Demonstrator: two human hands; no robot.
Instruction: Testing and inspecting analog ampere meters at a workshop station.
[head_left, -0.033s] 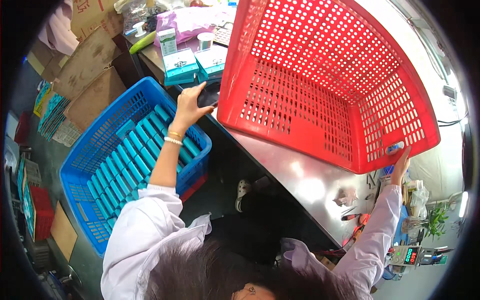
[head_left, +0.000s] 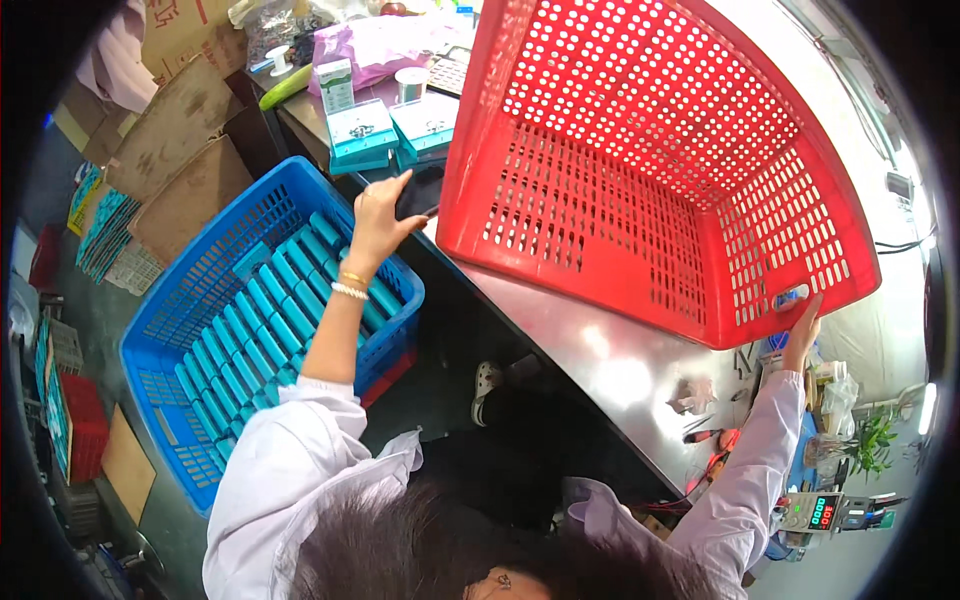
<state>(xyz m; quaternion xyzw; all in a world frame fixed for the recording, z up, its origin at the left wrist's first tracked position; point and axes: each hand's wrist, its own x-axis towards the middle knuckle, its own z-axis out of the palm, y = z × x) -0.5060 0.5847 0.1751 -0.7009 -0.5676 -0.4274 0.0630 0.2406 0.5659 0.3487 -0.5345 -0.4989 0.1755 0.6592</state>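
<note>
A large red perforated plastic basket (head_left: 600, 262) is tilted on its side over the metal workbench, its inside toward me. My right hand (head_left: 801, 335) grips its rim at the lower right corner, by the handle slot. My left hand (head_left: 384, 222) hovers near the basket's left edge, thumb and index finger apart, apparently with nothing between them; the other fingers are partly curled. Below and left of that hand stands a blue plastic basket (head_left: 150, 335) holding rows of teal boxes (head_left: 262, 320). Just beyond the left hand, teal boxes with white tops (head_left: 362, 130) are stacked on the bench.
The metal workbench (head_left: 600, 360) runs diagonally, with pliers (head_left: 703, 435) and wires lying on it. At the back are a solder spool (head_left: 411, 84), a pink plastic bag (head_left: 370, 48) and a cucumber (head_left: 286, 87). Cardboard (head_left: 185, 190) leans at the left; a power supply (head_left: 812, 512) sits at the right.
My left hand has shifted very slightly down and to the right. The right hand and the red basket hold almost the same place.
</note>
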